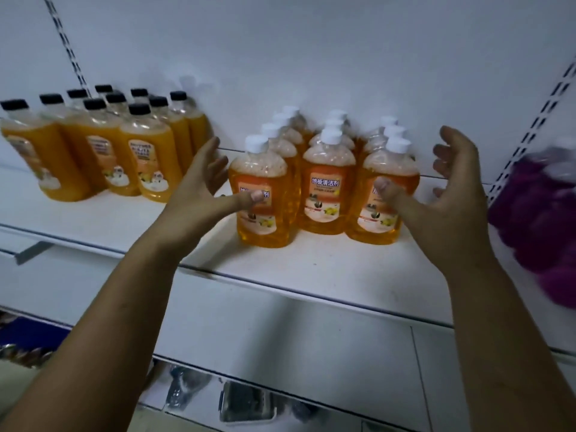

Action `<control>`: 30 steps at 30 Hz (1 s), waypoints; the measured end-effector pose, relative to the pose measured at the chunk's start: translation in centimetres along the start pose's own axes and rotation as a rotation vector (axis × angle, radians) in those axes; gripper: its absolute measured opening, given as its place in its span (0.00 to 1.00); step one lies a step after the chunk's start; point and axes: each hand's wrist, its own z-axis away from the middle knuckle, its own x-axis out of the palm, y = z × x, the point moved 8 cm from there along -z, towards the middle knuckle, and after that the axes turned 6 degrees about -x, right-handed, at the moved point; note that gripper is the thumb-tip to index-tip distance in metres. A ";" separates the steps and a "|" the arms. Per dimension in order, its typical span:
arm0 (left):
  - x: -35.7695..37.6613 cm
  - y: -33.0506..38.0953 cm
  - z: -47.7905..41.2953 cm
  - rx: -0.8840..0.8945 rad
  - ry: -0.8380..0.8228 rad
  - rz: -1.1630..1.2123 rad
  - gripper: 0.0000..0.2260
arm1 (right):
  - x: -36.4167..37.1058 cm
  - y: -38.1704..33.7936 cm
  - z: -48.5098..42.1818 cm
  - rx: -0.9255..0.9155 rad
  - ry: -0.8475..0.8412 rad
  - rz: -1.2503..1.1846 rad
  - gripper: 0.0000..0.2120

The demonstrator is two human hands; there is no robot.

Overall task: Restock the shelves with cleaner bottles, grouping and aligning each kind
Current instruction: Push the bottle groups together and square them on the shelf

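Several orange cleaner bottles with white caps (324,188) stand in three rows on the white shelf (327,275). My left hand (199,194) is spread at the group's left side, its thumb against the front left bottle (261,207). My right hand (445,194) is spread at the group's right side, with its thumb on the front right bottle (381,201). Neither hand grips a bottle. Further left on the same shelf stands a second group of yellow-orange bottles with black caps (103,145), apart from both hands.
Blurred purple bottles (542,219) sit at the shelf's right end, close to my right hand. Slotted uprights (536,120) run up the white back wall. A lower shelf (243,397) holds dark, indistinct items.
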 end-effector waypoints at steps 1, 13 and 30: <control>0.4 -0.1 -0.5 -0.004 -0.030 0.024 0.64 | 0.4 0.6 -0.3 0.051 0.000 -0.031 0.46; 3.1 -1.2 -2.1 0.057 -0.060 0.110 0.52 | 5.1 5.5 0.3 0.314 -0.009 -0.166 0.50; 3.1 -1.4 -1.8 0.042 -0.009 0.104 0.51 | 5.4 6.8 0.7 0.329 -0.004 -0.170 0.45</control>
